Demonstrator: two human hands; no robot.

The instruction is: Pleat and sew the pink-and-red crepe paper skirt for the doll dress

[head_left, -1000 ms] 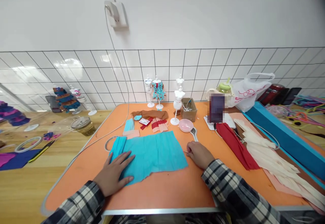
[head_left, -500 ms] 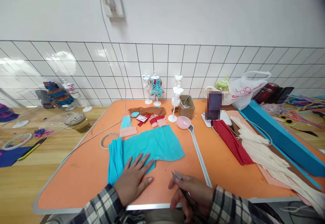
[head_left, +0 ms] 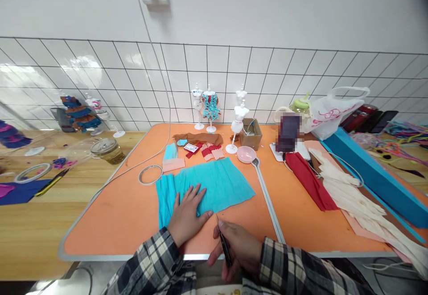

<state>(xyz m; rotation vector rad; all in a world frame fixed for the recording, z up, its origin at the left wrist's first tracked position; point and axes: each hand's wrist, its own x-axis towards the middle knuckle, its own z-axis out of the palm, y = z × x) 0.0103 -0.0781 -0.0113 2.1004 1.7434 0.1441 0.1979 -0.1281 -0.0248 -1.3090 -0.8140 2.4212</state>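
Observation:
A turquoise crepe sheet lies on the orange tabletop, folded in pleats at its left end. My left hand rests flat on the lower left of the sheet, fingers spread, holding nothing. Close to the table's front edge, my right hand grips small dark scissors, their tips pointing away from me beside my left thumb. The scissor blades look closed together. Beyond the sheet are turquoise and pink pieces, red and pink strips and a brown strip.
White mannequins stand near the tiled wall, one dressed in turquoise ruffles. Nearby are a pink bowl, a cardboard box and a tape ring. Rightward lie white straps, a phone, red crepe and cream crepe.
The view has shifted, so the table items sit further right and higher. The scissor blades, apart before, are now together. My left hand still lies on the turquoise sheet.

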